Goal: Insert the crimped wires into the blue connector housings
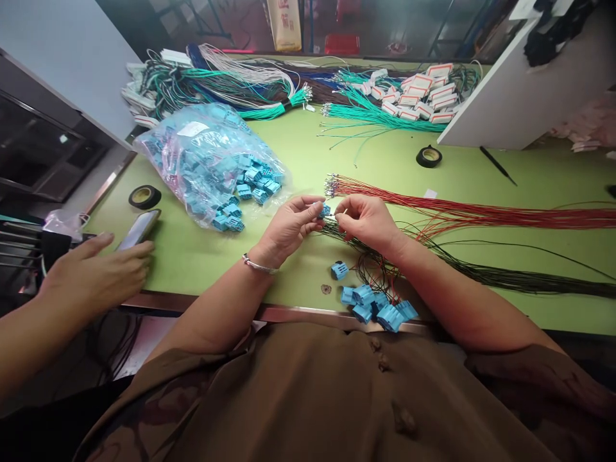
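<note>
My left hand (289,226) pinches a small blue connector housing (325,210) over the green table (298,154). My right hand (368,220) sits just to its right, fingers closed on the thin end of a wire (342,212) held at the connector. A bundle of dark wires (481,269) runs from under my right hand to the right edge. Red wires (457,208) lie just beyond it. Several blue connectors with wires fitted (380,309) lie at the near table edge, and a single one (339,270) sits beside them.
A clear bag of blue connectors (212,160) lies at the left. Another person's hand (96,273) rests by a phone (138,229) at the left edge. Tape rolls (144,196) (428,156), green wire bundles (366,112) and labelled harnesses (423,96) lie further back.
</note>
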A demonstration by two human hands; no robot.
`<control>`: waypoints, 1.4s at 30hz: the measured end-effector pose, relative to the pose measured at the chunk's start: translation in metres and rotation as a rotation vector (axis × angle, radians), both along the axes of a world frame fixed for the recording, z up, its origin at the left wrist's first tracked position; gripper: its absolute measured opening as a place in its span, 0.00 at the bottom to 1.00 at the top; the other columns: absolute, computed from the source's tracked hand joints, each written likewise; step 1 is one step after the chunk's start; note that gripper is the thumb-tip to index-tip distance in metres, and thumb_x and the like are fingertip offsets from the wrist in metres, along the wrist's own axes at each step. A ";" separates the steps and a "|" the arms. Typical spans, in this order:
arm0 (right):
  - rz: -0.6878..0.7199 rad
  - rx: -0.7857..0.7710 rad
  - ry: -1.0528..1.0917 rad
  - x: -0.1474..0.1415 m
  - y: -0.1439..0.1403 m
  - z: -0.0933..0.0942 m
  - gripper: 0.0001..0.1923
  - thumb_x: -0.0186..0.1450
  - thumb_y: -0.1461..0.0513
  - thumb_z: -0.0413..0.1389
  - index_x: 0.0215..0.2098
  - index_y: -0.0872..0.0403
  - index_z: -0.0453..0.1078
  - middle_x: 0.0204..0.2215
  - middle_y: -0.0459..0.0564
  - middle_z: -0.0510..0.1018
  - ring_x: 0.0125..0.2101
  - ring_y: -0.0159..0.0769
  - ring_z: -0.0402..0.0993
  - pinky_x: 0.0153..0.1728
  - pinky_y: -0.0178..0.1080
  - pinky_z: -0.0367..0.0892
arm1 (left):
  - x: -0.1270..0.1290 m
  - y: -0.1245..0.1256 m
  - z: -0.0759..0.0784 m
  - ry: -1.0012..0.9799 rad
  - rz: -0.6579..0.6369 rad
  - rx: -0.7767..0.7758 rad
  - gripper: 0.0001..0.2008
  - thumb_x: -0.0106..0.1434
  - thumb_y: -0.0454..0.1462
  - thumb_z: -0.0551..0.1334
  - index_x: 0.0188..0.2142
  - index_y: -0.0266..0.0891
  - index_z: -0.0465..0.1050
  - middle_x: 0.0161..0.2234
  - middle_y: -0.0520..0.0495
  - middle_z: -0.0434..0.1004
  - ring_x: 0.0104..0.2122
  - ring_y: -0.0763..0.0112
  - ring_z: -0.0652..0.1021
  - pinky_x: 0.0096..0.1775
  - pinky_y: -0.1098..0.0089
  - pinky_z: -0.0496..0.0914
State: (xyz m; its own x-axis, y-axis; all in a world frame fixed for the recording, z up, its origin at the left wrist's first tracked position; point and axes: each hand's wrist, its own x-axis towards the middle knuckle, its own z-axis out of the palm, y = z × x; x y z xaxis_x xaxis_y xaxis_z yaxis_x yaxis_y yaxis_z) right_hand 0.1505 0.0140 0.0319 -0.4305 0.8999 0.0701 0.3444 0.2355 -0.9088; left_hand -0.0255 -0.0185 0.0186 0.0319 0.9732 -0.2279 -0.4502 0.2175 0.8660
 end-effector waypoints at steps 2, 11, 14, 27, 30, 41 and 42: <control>-0.004 0.135 -0.048 0.000 0.000 -0.001 0.01 0.54 0.64 0.56 0.26 0.55 0.69 0.19 0.44 0.72 0.20 0.28 0.65 0.24 0.33 0.60 | 0.001 0.000 -0.001 0.005 0.009 0.003 0.21 0.45 0.40 0.77 0.36 0.35 0.76 0.27 0.54 0.77 0.24 0.80 0.77 0.30 0.77 0.73; -0.047 0.308 -0.211 -0.003 -0.006 -0.013 0.07 0.57 0.62 0.57 0.22 0.53 0.66 0.17 0.43 0.69 0.19 0.28 0.60 0.24 0.35 0.56 | 0.014 -0.005 -0.008 0.065 -0.005 0.032 0.21 0.46 0.41 0.76 0.36 0.34 0.75 0.29 0.52 0.76 0.27 0.78 0.77 0.33 0.74 0.73; -0.020 0.235 -0.166 -0.003 -0.007 -0.009 0.07 0.58 0.61 0.57 0.23 0.52 0.67 0.16 0.43 0.70 0.18 0.29 0.60 0.23 0.35 0.56 | 0.009 -0.004 -0.006 0.079 -0.005 0.042 0.21 0.46 0.42 0.76 0.36 0.34 0.75 0.29 0.52 0.76 0.27 0.78 0.77 0.33 0.74 0.73; -0.071 0.395 -0.829 0.049 0.069 -0.017 0.09 0.62 0.61 0.56 0.35 0.54 0.78 0.35 0.56 0.77 0.35 0.39 0.68 0.32 0.40 0.57 | -0.005 -0.013 0.020 0.326 -0.652 0.153 0.17 0.50 0.41 0.74 0.37 0.34 0.79 0.26 0.48 0.77 0.22 0.77 0.75 0.25 0.75 0.69; -0.111 0.491 -0.873 0.048 0.075 -0.030 0.10 0.63 0.60 0.57 0.37 0.55 0.79 0.38 0.58 0.78 0.37 0.40 0.69 0.32 0.41 0.57 | -0.003 -0.011 0.010 0.292 -0.710 0.159 0.17 0.51 0.41 0.74 0.38 0.34 0.78 0.26 0.50 0.76 0.22 0.79 0.74 0.26 0.75 0.69; -0.137 0.580 -1.072 0.048 0.073 -0.026 0.11 0.64 0.60 0.56 0.41 0.56 0.78 0.38 0.63 0.80 0.35 0.43 0.70 0.30 0.43 0.56 | -0.007 -0.010 0.005 0.222 -0.531 0.160 0.14 0.56 0.41 0.70 0.39 0.34 0.76 0.24 0.52 0.75 0.21 0.81 0.75 0.26 0.76 0.69; -0.111 0.574 -1.066 0.049 0.074 -0.027 0.11 0.64 0.59 0.57 0.40 0.55 0.78 0.39 0.61 0.80 0.34 0.42 0.70 0.30 0.43 0.57 | -0.007 -0.010 0.005 0.219 -0.522 0.159 0.14 0.57 0.40 0.70 0.39 0.34 0.76 0.24 0.52 0.75 0.22 0.81 0.75 0.26 0.77 0.70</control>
